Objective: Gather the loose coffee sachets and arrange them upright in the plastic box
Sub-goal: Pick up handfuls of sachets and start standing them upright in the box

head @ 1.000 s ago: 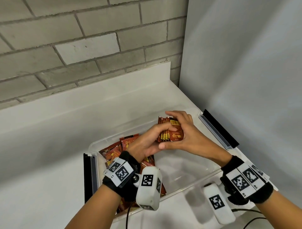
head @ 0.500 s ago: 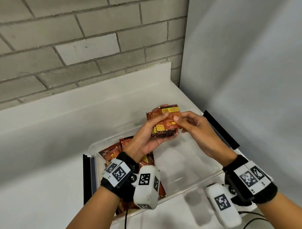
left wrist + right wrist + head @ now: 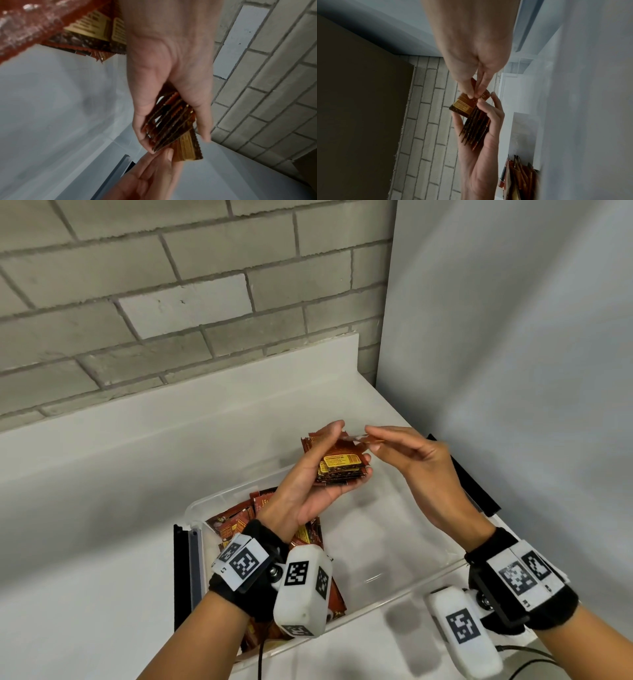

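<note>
Coffee sachets (image 3: 339, 465) sit as a squared-up stack in the left hand (image 3: 308, 491), thumb on top and fingers (image 3: 363, 474) curled beneath, raised above the far half of the plastic box (image 3: 394, 542). Meeting it from the right, the right hand (image 3: 411, 460) pinches one single sachet (image 3: 363, 440) between thumb and fingertips (image 3: 474, 92), holding it edge-on just over the top of the stack, touching or almost touching it; which of the two cannot be told. That sachet lies nearly flat, its long side running across from the right hand toward the left thumb, so the likely next move is to lay it onto the stack or draw it clear. Both hands are equally near the stack; only the left carries its weight.

Below the left wrist, more red-brown sachets (image 3: 239, 525) already stand packed on edge at the near-left end of the box, while the right half shows bare clear plastic. The box rests on a white table (image 3: 102, 542) against a grey brick wall (image 3: 171, 302).

Each sachet carries a yellow panel of small dark print over a picture of coffee beans; the lettering is too fine and blurred to read, and no brand name can be made out.
</note>
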A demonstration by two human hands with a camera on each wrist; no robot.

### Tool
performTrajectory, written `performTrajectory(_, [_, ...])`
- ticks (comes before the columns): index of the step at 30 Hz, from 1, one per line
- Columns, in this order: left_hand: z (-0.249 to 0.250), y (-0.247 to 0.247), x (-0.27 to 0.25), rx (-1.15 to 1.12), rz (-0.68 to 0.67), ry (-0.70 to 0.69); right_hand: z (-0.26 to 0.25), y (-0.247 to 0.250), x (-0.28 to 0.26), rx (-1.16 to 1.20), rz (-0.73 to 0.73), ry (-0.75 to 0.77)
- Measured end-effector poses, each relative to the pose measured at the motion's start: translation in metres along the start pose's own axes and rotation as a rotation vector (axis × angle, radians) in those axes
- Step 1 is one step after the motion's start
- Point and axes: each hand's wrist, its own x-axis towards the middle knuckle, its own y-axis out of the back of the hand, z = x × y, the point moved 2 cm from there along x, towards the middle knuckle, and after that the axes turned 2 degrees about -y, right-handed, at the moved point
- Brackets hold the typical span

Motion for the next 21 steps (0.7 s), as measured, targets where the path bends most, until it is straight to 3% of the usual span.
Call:
performTrajectory(7, [0.003,0.003,-0.003,-0.131,-0.109,-0.023,0.003,0.001,0.003,0.049,-0.028,-0.038])
performTrajectory(12, [0.003,0.002,-0.004,-0.119,-0.159,-0.060,0.002,0.006,0.009,0.094,0.039,-0.233])
performTrajectory(21, [0.004,0.008,-0.004,-0.060,-0.204,-0.087,-0.015,0.018,0.013,-0.128,-0.168,-0.335])
